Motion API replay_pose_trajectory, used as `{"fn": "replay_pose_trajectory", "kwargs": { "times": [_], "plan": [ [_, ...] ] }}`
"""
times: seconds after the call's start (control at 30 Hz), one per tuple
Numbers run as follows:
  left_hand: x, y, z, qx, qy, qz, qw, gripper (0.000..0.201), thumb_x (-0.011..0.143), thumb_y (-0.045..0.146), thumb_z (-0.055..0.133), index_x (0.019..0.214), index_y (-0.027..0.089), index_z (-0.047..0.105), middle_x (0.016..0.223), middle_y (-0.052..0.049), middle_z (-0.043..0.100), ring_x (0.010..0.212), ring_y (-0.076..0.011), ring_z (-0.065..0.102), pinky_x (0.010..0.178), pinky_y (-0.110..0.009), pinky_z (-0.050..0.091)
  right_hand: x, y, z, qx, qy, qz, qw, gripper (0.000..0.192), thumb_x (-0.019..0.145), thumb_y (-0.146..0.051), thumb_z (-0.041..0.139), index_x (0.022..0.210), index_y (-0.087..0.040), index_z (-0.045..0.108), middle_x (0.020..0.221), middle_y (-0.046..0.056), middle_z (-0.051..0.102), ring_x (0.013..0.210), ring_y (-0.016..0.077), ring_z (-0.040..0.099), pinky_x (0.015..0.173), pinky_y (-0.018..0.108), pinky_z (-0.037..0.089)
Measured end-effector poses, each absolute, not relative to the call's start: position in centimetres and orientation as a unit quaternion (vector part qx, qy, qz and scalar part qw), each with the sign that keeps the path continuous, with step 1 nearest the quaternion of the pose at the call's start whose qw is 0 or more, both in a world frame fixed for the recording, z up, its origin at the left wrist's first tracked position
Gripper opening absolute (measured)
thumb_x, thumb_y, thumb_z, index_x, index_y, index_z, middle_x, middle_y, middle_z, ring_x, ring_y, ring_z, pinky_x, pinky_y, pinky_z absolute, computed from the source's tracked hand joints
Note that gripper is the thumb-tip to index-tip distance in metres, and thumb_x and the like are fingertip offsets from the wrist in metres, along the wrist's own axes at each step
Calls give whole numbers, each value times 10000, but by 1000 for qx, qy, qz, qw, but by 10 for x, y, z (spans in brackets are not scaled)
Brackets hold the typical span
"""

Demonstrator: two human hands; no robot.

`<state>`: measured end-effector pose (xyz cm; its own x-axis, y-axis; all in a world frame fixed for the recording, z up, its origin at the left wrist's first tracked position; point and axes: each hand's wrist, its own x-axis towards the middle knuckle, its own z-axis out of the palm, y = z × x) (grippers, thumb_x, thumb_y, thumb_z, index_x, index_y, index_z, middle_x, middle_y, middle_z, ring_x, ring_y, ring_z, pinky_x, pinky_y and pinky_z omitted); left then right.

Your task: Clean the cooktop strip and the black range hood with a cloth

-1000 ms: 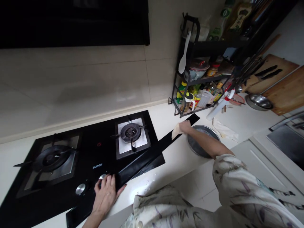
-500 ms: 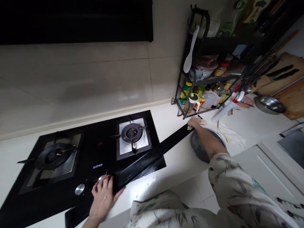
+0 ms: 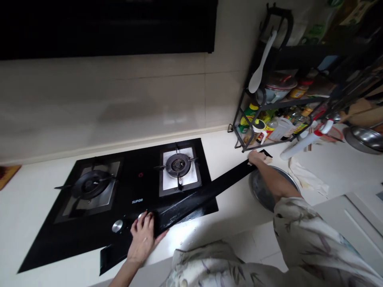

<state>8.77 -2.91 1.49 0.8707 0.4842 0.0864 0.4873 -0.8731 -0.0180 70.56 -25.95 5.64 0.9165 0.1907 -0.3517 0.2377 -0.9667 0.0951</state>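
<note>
A long black strip (image 3: 194, 203) lies slantwise across the front right corner of the gas hob (image 3: 119, 195), running out over the white worktop (image 3: 227, 199). The left hand (image 3: 143, 239) presses flat on the strip's near end, fingers spread, just beside the hob's knobs. The right hand (image 3: 257, 157) is closed on a pale cloth (image 3: 267, 160) at the strip's far tip, close to the spice rack (image 3: 269, 119) and above a round metal pan (image 3: 266, 187). Bare worktop lies between hob and pan.

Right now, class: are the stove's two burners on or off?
Off, as far as can be seen. No flame shows at the left burner or the right burner, though a faint flame could escape this dim view.
</note>
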Motion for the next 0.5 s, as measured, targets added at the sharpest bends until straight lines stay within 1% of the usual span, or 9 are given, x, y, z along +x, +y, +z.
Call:
{"fn": "replay_pose_trajectory", "kwargs": {
  "times": [0.07,0.13,0.2,0.27,0.37,0.43,0.5],
  "plan": [
    [90,-30,15,-968,-247,-42,20,818,980,723,402,1285,22,692,1363,-278,619,1399,-443,437,1153,-599,296,698,-253,61,971,105,-196,92,527,970,-234,572,1433,18,573,1175,310,679,1195,347,652,968,433,485],
    [92,-31,16,-969,-244,-43,18,810,984,712,417,1292,13,687,1370,-285,615,1404,-448,433,1157,-610,288,684,-247,66,963,120,-216,110,626,878,-176,686,1461,8,549,1174,282,691,1187,329,673,951,396,507],
    [94,-33,17,-968,-247,-41,6,804,979,710,446,1311,15,678,1388,-288,604,1416,-451,423,1162,-619,281,664,-240,71,953,151,-230,125,652,820,-157,746,1435,-13,586,1203,273,686,1204,319,678,951,373,519],
    [96,-36,20,-966,-254,-40,-16,789,968,706,487,1329,30,673,1405,-284,593,1432,-455,410,1170,-629,271,638,-232,76,942,189,-240,138,594,804,-161,765,1373,-36,649,1233,268,680,1233,317,670,970,365,522],
    [100,-40,26,-964,-261,-38,-46,762,954,686,542,1346,45,667,1431,-284,569,1454,-463,384,1188,-638,245,590,-214,82,925,242,-251,152,455,823,-165,743,1264,-54,728,1247,263,684,1245,328,667,987,374,527],
    [102,-42,28,-962,-265,-33,-56,756,954,673,558,1363,44,655,1452,-288,549,1461,-466,367,1199,-644,225,551,-198,84,913,278,-256,154,386,841,-167,719,1214,-78,760,1242,255,694,1224,331,678,978,378,535],
    [104,-43,29,-960,-272,-30,-62,761,953,665,572,1382,41,641,1464,-293,536,1467,-467,349,1208,-654,202,506,-181,86,902,315,-256,148,356,853,-179,708,1195,-108,776,1239,244,703,1202,324,689,969,374,541]
  ]
}}
